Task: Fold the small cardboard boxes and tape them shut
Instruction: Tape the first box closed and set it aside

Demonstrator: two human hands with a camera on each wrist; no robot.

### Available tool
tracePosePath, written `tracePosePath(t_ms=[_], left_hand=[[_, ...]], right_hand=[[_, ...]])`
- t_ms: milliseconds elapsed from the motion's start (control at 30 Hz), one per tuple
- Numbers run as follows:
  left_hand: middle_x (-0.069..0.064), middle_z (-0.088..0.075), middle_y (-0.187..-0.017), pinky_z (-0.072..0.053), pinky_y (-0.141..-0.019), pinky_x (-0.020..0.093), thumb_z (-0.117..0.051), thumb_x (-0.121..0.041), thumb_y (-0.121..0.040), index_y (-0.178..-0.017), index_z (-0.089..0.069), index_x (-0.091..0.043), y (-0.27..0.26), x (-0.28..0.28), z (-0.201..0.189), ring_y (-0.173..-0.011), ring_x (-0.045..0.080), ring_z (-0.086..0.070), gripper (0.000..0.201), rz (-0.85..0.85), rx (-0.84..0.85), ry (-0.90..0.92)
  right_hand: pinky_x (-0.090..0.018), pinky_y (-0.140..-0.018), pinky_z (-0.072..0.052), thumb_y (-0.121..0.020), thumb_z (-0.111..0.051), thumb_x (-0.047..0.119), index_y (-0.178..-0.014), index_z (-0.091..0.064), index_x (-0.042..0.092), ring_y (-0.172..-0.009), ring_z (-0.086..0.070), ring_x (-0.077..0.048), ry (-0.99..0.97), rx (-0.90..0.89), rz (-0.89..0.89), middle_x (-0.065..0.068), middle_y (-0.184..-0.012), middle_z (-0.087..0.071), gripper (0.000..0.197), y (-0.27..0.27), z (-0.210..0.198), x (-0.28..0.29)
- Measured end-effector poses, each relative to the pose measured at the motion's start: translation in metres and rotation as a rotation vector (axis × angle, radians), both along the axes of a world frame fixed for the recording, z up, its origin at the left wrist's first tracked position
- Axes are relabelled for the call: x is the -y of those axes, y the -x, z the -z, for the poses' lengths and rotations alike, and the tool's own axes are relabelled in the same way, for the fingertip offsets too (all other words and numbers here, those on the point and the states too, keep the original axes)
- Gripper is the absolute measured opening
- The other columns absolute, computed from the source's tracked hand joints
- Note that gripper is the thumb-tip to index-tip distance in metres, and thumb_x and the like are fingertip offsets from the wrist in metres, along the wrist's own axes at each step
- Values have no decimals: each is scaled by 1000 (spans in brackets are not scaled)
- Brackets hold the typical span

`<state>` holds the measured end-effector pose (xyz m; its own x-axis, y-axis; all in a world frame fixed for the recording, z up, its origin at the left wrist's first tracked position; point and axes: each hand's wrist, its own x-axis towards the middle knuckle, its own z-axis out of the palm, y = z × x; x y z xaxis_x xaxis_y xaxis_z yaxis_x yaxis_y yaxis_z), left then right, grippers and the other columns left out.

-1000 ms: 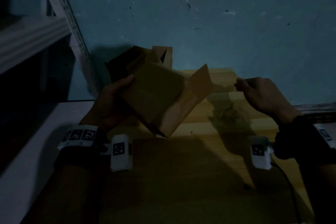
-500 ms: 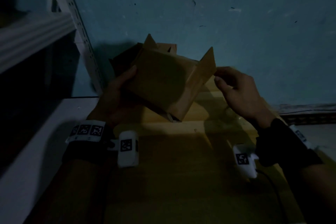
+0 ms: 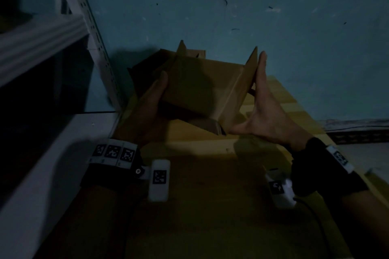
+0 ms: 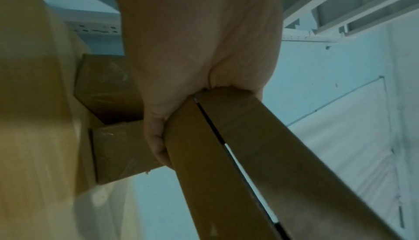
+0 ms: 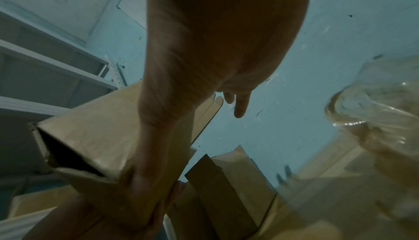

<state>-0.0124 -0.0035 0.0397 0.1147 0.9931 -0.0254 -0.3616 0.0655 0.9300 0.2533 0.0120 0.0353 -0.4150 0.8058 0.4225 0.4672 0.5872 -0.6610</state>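
While the left hand (image 3: 147, 103) grips the box (image 3: 202, 86), the flat-fingered right hand (image 3: 267, 111) presses its flap (image 3: 242, 90).

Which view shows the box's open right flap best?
Head view: the flap stands up from the cardboard box, with the right hand flat against its outer face. Right wrist view shows it mostly hidden behind the palm. Left wrist view shows only the box's far side, gripped by the left hand.

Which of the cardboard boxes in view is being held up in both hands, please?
The open-flapped box, gripped by the left hand and pressed by the right hand; others lie behind.
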Motion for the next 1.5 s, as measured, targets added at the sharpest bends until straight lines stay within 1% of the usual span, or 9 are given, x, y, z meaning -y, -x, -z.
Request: tracePosePath(t_ms=[233, 367, 533, 700, 900, 1033, 1167, 1400, 1500], left_hand=[[12, -57, -139, -50, -98, 44, -42, -60, -91, -145, -45, -18, -1, -4, 4, -124, 29, -58, 69, -75, -94, -87], [11, -56, -140, -50, -101, 47, -45, -60, -93, -145, -45, -20, -4, -3, 4, -125, 30, -57, 66, -31, -54, -60], [13, -54, -141, -53, -92, 54, -91, -40, -60, -145, -41, -13, -2, 0, 5, -122, 35, -58, 103, 63, -31, -85], [16, -52, -140, -58, -84, 50, -60, -3, -74, -138, -46, -13, -4, 3, 2, -116, 37, -61, 66, 38, -37, -140], [6, -58, -130, -57, -85, 51, -65, 5, -72, -134, -48, -20, -3, 3, 3, -113, 31, -62, 69, 27, -100, -151], [-2, -65, -117, -52, -94, 39, -67, -10, -70, -129, -53, -17, 0, 3, 3, -106, 14, -65, 61, -26, -309, -221], [8, -63, -127, -46, -101, 46, -80, -26, -62, -137, -50, -7, 1, 5, 2, -120, 27, -58, 83, -23, -344, -238], [6, -63, -121, -48, -97, 46, -78, -5, -50, -129, -53, -14, 6, 2, 4, -119, 30, -57, 83, 44, -349, -213], [-3, -68, -111, -54, -85, 38, -69, 6, -45, -117, -56, -22, 6, 3, 3, -113, 24, -60, 78, 29, -311, -180]], right_hand=[[-59, -124, -15, -40, -94, 64, -148, 38, 18, -153, 25, -20, -81, 60, -10, -5, -157, 44, 177, 0, 3, -3], [-54, -124, -22, -53, -91, 61, -152, 34, 18, -157, 8, -17, -67, 23, 17, -2, -166, 27, 165, -1, 2, -1], [-42, -123, -29, -67, -81, 62, -157, 22, 29, -154, -12, -3, 0, -89, 25, 8, -170, -2, 140, -4, -1, 1], [-8, -112, -31, -75, -73, 62, -161, 10, 27, -152, -19, 0, 1, -165, 8, 10, -169, -9, 124, -5, -2, 3], [-26, -118, -32, -68, -81, 61, -160, 14, 25, -151, -17, 0, -20, -111, -4, 12, -169, -8, 137, -3, 0, 3], [-27, -117, -32, -67, -81, 61, -160, 12, 25, -151, -17, 1, -72, -89, 22, 13, -168, -7, 137, -2, -1, 4], [-20, -115, -32, -67, -82, 61, -161, 11, 26, -151, -17, 1, -81, -92, 37, 13, -168, -8, 136, -4, 0, 4], [-24, -115, -34, -64, -77, 73, -161, 10, 25, -150, -18, 2, -71, -123, 35, 13, -167, -9, 139, -3, 1, 6], [-12, -110, -32, -62, -75, 77, -161, 8, 27, -150, -19, 3, -74, -125, 53, 14, -167, -10, 138, -1, 0, 7]])
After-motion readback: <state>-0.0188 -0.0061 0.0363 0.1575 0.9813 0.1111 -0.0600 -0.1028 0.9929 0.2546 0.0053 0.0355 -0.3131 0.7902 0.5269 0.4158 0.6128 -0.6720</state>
